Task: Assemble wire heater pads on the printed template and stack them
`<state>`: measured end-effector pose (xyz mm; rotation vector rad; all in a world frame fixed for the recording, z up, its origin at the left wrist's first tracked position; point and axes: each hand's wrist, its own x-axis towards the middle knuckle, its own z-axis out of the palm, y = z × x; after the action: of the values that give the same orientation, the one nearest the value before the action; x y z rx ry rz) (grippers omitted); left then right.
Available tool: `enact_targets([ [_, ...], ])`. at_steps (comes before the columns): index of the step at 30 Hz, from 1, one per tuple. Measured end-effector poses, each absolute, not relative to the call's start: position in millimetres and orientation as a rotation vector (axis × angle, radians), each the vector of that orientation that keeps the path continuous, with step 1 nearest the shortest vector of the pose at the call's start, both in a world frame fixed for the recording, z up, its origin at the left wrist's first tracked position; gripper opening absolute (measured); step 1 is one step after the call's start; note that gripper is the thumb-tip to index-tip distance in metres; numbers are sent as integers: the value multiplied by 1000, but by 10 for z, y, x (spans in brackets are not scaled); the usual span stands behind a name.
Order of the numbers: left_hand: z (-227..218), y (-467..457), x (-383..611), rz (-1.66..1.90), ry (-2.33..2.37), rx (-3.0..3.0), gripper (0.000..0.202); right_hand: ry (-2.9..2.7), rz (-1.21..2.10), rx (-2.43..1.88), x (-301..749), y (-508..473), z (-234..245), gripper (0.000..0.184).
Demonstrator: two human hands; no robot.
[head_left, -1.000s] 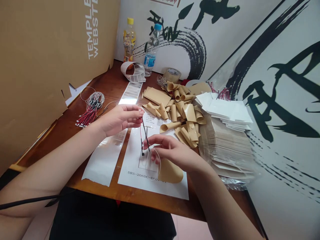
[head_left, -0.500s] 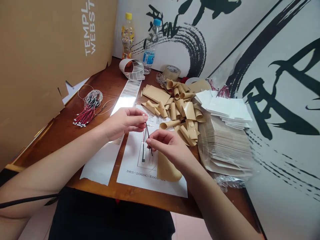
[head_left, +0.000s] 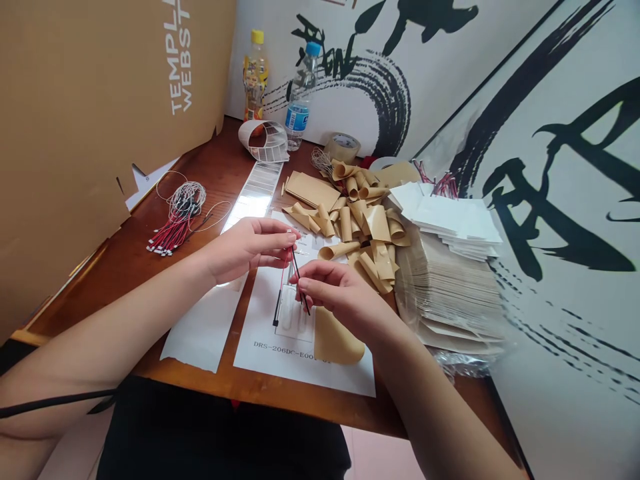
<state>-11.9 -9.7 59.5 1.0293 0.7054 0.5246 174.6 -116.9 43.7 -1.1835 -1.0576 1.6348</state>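
Observation:
Between the fingertips of my left hand point(head_left: 257, 247) is the upper end of a thin wire cable point(head_left: 283, 272) with red and black strands. One strand hangs down to a small black tip over the printed sheet point(head_left: 260, 327). My right hand point(head_left: 333, 290) pinches another dark strand of the same cable lower down, its end poking out below the fingers. Both hands are closed and held above the sheet, which carries a drawing and the text "DRS-206DC". A curled piece of brown paper point(head_left: 340, 340) lies on the sheet under my right hand.
At left lies a bundle of red and black wires point(head_left: 173, 220). A label strip point(head_left: 257, 190) runs back to two bottles, one a blue-capped bottle point(head_left: 299, 117). Rolled brown papers point(head_left: 367, 227) and a stack of white envelopes point(head_left: 457, 287) are at right. A cardboard sheet point(head_left: 100, 120) stands left.
The hanging strand with the black tip has swung left and slightly down. The strand end below my right hand has shifted a little right. Both hands stay almost in place.

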Motion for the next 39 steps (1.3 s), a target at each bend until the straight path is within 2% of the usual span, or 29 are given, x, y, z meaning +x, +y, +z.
enact_targets([
  [5,615,-100,-120,530,689,1056,38,-1063,1613,-1198,1719,-1170,490,33],
  [11,645,-72,-148,524,677,1085,33,-1031,1540,-1220,1746,-1162,469,31],
  [18,684,-107,-149,367,641,1136,30,-1016,1573,-1171,1776,-1157,426,30],
  [39,679,-144,-146,326,594,1144,41,-1061,1493,-1207,1775,-1143,426,29],
])
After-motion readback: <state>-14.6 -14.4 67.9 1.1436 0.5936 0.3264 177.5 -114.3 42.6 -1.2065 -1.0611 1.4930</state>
